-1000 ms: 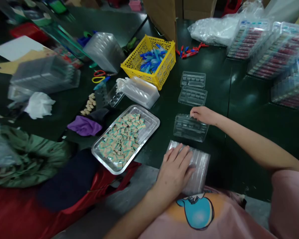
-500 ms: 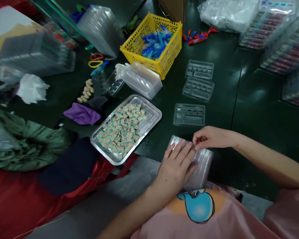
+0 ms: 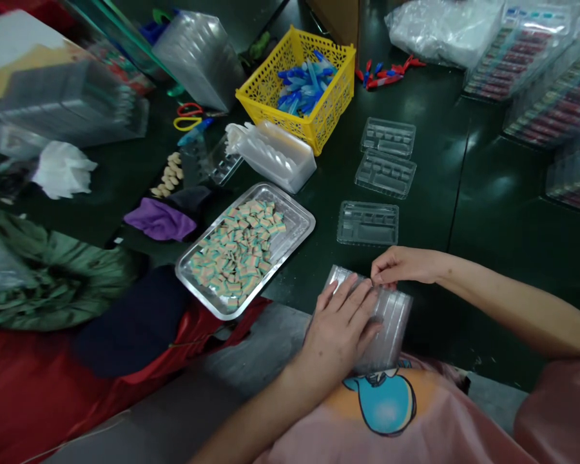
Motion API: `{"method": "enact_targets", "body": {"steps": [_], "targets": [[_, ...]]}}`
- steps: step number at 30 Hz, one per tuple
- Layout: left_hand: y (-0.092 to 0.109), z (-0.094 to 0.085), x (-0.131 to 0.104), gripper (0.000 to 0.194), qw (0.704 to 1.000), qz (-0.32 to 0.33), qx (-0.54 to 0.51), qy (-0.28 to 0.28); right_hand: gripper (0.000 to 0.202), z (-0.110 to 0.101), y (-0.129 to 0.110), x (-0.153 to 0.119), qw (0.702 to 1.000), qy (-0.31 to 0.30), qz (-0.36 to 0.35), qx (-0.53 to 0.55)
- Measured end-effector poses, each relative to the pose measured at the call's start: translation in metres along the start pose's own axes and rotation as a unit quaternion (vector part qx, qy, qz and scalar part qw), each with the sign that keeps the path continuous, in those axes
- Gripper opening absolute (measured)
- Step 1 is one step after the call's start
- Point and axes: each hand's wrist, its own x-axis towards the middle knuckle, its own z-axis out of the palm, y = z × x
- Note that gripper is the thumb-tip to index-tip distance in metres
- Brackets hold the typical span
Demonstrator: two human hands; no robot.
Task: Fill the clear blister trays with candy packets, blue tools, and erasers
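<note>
A stack of clear plastic blister trays (image 3: 392,325) is at the near table edge, up against the pink shirt. My left hand (image 3: 337,325) lies flat across its top with the fingers stretched out. At the far edge of the stack, my right hand (image 3: 399,265) is closed in a pinch on the rim of a tray; its fingertips are partly hidden. Just beyond lies a single clear tray (image 3: 368,223) with moulded compartments. Two more, an upper tray (image 3: 388,137) and a lower tray (image 3: 385,174), overlap behind it.
To the left sits a metal tray (image 3: 297,227) of small striped pieces. Behind it are a plastic tray stack (image 3: 283,158) and a yellow basket (image 3: 332,125) of blue items. Scissors (image 3: 188,117) and a purple cloth (image 3: 160,220) lie farther left. Filled packs (image 3: 517,61) stand at right.
My right hand has shifted slightly left along the far edge of the stack. My left hand stays in nearly the same place on top.
</note>
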Motion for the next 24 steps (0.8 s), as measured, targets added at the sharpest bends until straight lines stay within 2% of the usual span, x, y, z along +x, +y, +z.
{"method": "enact_targets", "body": {"steps": [7, 10, 12, 15, 19, 22, 24], "targets": [[0.0, 0.0, -0.002, 0.033, 1.0, -0.006, -0.003, 0.008, 0.02, -0.006, 0.005, 0.004, 0.998, 0.059, 0.003, 0.01], [-0.001, -0.001, -0.002, 0.034, 1.0, -0.006, 0.0, 0.008, 0.021, -0.018, -0.002, -0.001, 0.99, 0.124, -0.022, -0.058], [-0.003, -0.002, -0.002, 0.033, 1.0, -0.008, 0.001, 0.01, 0.022, -0.037, -0.016, -0.007, 0.977, 0.184, -0.056, -0.095], [-0.007, -0.003, 0.002, 0.031, 1.0, -0.012, 0.006, 0.025, 0.026, -0.089, -0.047, -0.014, 0.935, 0.311, -0.116, -0.126], [-0.018, -0.002, 0.009, 0.028, 0.998, -0.013, 0.014, 0.054, 0.024, -0.193, -0.089, -0.007, 0.837, 0.496, -0.162, -0.165], [-0.032, 0.0, 0.016, 0.029, 0.996, -0.003, 0.015, 0.083, 0.021, -0.273, -0.107, 0.013, 0.784, 0.572, -0.161, -0.176], [-0.042, 0.003, 0.021, 0.029, 0.995, 0.005, 0.014, 0.103, 0.018, -0.32, -0.112, 0.03, 0.765, 0.601, -0.133, -0.19]]}}
